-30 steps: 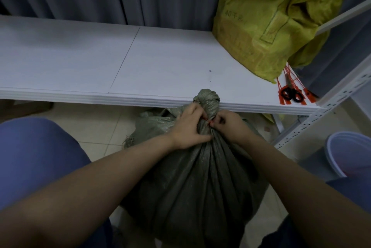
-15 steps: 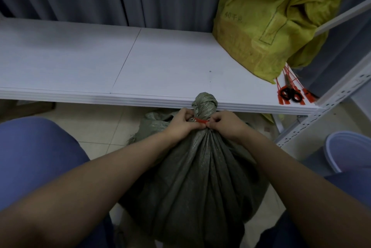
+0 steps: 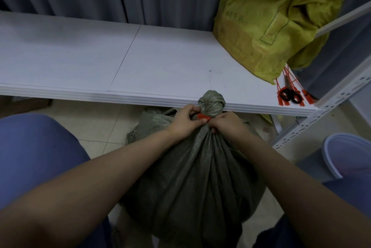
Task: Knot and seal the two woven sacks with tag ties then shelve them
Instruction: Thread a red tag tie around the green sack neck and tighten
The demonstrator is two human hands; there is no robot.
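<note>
Sealing of grey-green sack (image 3: 196, 177), standing on the floor between the knees, just short of the near edge of white shelf (image 3: 80, 56). Pinching red tag tie (image 3: 203, 117) from the left with left hand (image 3: 183, 125), fingers curled on its end; clasping the tie's other side against the gathered neck with right hand (image 3: 226, 125), directly beneath the knot (image 3: 211, 100), likely for keeping the band from sliding off over the bulge. Leaning at the shelf's right end, yellow sack (image 3: 271, 22); lying beside it, within reach, spare ties (image 3: 281, 91) and scissors (image 3: 291, 96).
</note>
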